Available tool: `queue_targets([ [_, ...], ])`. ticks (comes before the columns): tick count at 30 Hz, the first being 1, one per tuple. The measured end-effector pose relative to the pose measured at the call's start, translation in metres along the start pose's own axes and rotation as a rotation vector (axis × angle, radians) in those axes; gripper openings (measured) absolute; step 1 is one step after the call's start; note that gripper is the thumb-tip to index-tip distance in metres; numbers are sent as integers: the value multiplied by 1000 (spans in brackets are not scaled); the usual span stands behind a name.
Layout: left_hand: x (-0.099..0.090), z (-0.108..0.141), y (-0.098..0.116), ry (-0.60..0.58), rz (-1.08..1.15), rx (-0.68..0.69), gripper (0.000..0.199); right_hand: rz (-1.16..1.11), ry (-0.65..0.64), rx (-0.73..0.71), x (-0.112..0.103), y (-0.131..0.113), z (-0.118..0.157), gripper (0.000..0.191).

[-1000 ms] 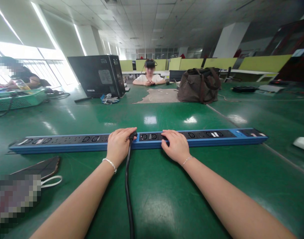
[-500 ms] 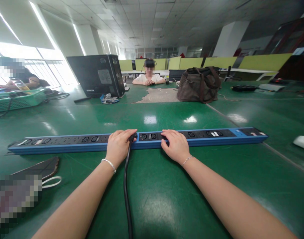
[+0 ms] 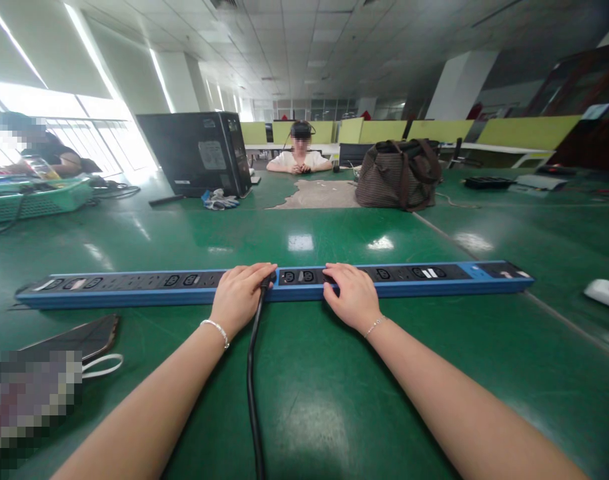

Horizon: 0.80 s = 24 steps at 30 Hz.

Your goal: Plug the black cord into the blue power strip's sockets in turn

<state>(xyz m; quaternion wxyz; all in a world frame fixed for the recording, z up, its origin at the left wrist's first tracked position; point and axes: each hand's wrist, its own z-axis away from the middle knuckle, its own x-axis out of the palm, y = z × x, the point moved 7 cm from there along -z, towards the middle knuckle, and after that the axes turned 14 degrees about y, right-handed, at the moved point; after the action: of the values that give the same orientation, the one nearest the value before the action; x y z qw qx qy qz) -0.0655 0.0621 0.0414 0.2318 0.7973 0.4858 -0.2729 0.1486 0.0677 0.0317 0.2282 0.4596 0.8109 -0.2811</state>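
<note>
A long blue and black power strip lies across the green table. My left hand is closed round a black plug at the middle of the strip; its black cable runs down toward the bottom edge. Right of two visible sockets, my right hand grips the strip, thumb on the near side and fingers over the top. What lies under its fingers is hidden.
A phone and a blurred item with a white loop lie at the left. Behind stand a green basket, a black computer case, gloves and a brown bag. Two people sit beyond; a white object is at right.
The view has shifted very slightly. The right end of the strip appears a little lower, and both hands keep their places on the plug and strip.
</note>
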Motion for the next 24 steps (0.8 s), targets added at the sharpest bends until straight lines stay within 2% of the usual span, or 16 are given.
queue_targets([
  [6,1,-3,-1,-10,10,-68,34,3,0,1,0,0,0,27],
  [14,1,-1,-1,-25,7,-23,43,9,8,-4,0,0,0,26],
  [18,1,-1,-1,-6,35,-31,41,22,18,-18,-1,0,0,27],
  [21,0,-2,0,1,65,-21,40,-10,21,-88,1,-14,2,31],
  [24,0,-4,0,-2,105,-2,40,-110,15,-240,4,-48,6,37],
])
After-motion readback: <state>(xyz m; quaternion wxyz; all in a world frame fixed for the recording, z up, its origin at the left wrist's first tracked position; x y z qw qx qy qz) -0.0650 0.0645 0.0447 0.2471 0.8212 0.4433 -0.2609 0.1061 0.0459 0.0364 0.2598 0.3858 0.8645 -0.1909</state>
